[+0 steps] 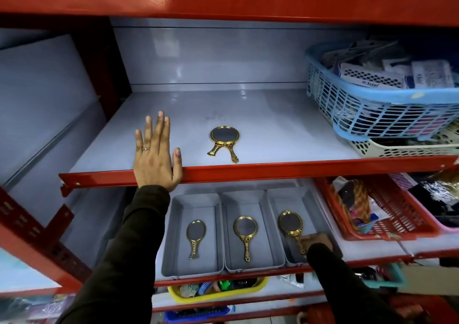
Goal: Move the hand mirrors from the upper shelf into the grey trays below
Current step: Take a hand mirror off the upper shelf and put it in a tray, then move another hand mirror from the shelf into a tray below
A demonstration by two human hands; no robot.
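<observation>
Status: three grey trays side by side on the lower shelf, one gold hand mirror in each. Left tray [171,236] holds a mirror [195,236] lying face up, handle toward the person. Middle tray [227,236] holds another mirror [244,233], same orientation. Right tray [275,199] has the third mirror [291,227].

Right hand [316,243] is at the front of the right tray, at the third mirror's handle end. Image is blurred there and the dark sleeve covers part of the hand, so I can't tell whether the fingers are clamped on the handle or already off it. Judgement: this is the set-down in the right tray.

Left hand [155,155] lies flat, fingers spread, palm down on the upper shelf [273,130], heel of the hand over the red front rail [273,169]. Holding nothing. Probably bracing while the other arm reaches low.

Remaining on the upper shelf: what reads as two stacked mirrors [224,141], one round head visible with two handles splayed out beneath it. They sit near the front edge, right of the left hand, not touching it.

Blue basket [372,105] of packets sits far right on the same shelf, well apart from the mirrors.

Judgement: well over halfway, upper-shelf pair not yet moved.
</observation>
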